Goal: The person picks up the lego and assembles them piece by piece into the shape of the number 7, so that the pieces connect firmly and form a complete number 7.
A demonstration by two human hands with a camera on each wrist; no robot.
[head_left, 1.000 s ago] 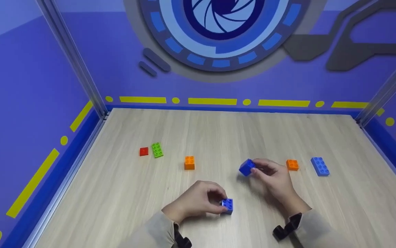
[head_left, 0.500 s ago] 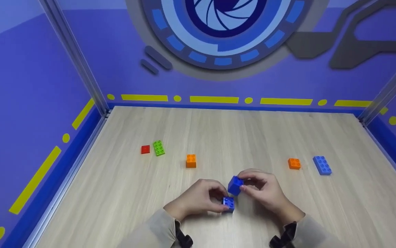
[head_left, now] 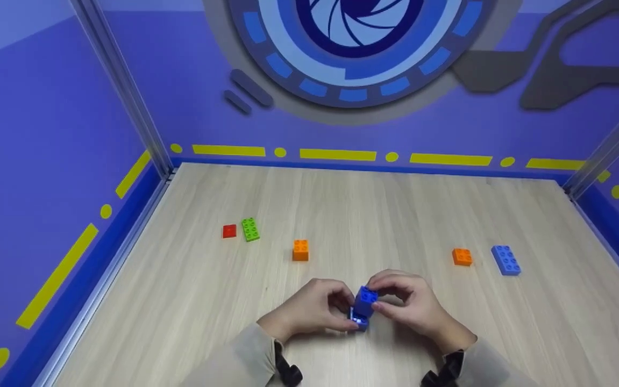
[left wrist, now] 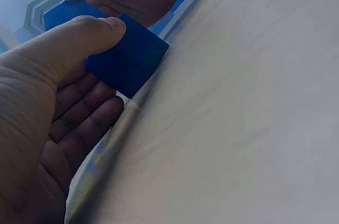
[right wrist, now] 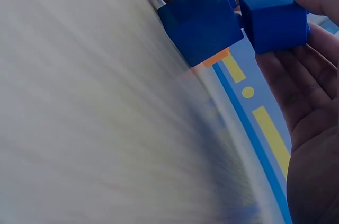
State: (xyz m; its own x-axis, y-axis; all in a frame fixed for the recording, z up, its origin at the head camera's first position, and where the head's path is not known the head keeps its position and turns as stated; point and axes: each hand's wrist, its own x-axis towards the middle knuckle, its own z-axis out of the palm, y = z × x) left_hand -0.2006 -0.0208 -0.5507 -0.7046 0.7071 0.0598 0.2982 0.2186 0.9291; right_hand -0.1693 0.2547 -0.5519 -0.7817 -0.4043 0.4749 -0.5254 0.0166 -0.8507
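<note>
My left hand (head_left: 312, 309) pinches a dark blue building brick (head_left: 360, 324) low over the wooden table. Its thumb lies across the brick's side in the left wrist view. Just above, my right hand (head_left: 419, 307) holds a second blue brick (head_left: 364, 301) between thumb and fingers. Seen from the right wrist, the studs of the left hand's brick (right wrist: 198, 27) face the underside of the right hand's brick (right wrist: 279, 21). The two are very close and slightly out of line; whether they touch I cannot tell. The upper brick partly hides the lower one in the head view.
An orange brick (head_left: 300, 250) lies beyond the left hand, with a green brick (head_left: 250, 229) and a small red piece (head_left: 229, 231) farther left. To the right are another orange brick (head_left: 462, 257) and a lighter blue long brick (head_left: 505, 260). Purple-blue panels (head_left: 309, 126) border the table.
My right hand has come left and nearer with its blue brick, which now stands over the left hand's brick. My left hand has kept its grip and stayed almost still.
</note>
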